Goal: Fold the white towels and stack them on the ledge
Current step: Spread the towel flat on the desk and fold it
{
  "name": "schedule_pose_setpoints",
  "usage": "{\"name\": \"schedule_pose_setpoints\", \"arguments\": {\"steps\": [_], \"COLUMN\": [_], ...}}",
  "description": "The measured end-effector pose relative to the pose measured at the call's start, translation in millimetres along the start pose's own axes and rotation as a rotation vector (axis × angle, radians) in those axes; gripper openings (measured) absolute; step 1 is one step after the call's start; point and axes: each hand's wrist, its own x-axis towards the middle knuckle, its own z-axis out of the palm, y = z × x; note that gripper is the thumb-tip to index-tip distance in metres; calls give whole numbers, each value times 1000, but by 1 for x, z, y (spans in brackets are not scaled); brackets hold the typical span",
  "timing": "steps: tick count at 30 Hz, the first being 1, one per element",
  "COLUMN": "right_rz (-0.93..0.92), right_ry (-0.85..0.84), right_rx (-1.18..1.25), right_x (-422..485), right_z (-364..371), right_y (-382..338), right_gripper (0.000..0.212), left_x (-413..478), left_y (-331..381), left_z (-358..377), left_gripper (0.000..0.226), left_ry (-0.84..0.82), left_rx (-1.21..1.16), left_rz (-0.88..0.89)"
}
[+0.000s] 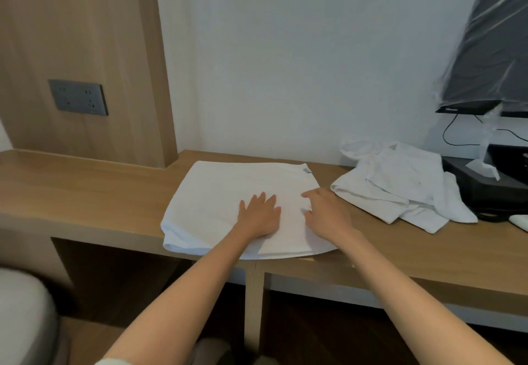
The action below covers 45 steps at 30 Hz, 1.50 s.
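A white towel (217, 193) lies folded flat on the wooden ledge (100, 190), its near edge hanging slightly over the front. My left hand (258, 216) presses flat on the towel's middle with straight fingers. My right hand (325, 210) rests on the towel's right part, fingers relaxed and spread, thumb toward the left. A heap of crumpled white towels (400, 184) lies on the ledge to the right, apart from the flat one.
A black box (485, 184) with a tissue and cables sits at the far right. A dark screen wrapped in plastic film (491, 44) hangs above it. A wood panel with a grey socket plate (78, 97) stands at the left. A vertical support post (254, 307) stands under the ledge.
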Motion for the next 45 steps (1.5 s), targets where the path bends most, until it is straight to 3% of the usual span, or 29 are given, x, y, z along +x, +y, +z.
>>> {"name": "schedule_pose_setpoints", "arguments": {"steps": [3,6,11,15,18,20,23,25,27,29,32,37,41,45], "right_rz": [7,-34,26,31,18,-46,-152,-188,-228,-306,-414,-434,-416,-402], "right_ry": [-103,-206,-217,-203,-104,-5,-24,-99,-177,-244,-301,-365,-354,-337], "right_rx": [224,66,-17,-27,-14,29,199,347,473,479,301,48,-18,-11], "right_x": [8,14,15,12,11,11,13,13,12,8,5,11,9,6], "right_z": [32,53,57,57,57,59,63,66,69,75,83,86,89,89], "right_y": [-24,-31,-23,-25,-29,-38,-63,-85,-106,-122,-135,-137,-138,-139], "right_gripper": [42,44,49,49,46,39,34,33,32,33,38,45,47,48], "left_x": [-20,-40,-69,-91,-113,-127,-144,-152,-156,-159,-164,-167,-178,-187], "left_y": [-19,-47,-93,-102,-114,-124,-140,-151,-158,-160,-160,-148,-152,-162], "left_z": [1,0,-12,-18,-18,-16,-7,-1,-1,-2,-9,-22,-29,-32], "left_gripper": [52,50,49,46,44,56,90,99,92,71,45,20,20,19], "left_ry": [67,159,253,265,454,579,481,443,492,613,687,696,688,573], "left_rx": [17,3,-29,-107,-237,-295,-220,-175,-255,-353,-353,-270,-34,151], "left_rz": [-41,-81,-197,8,149,103,37,56,33,2,-18,-141,-88,-19]}}
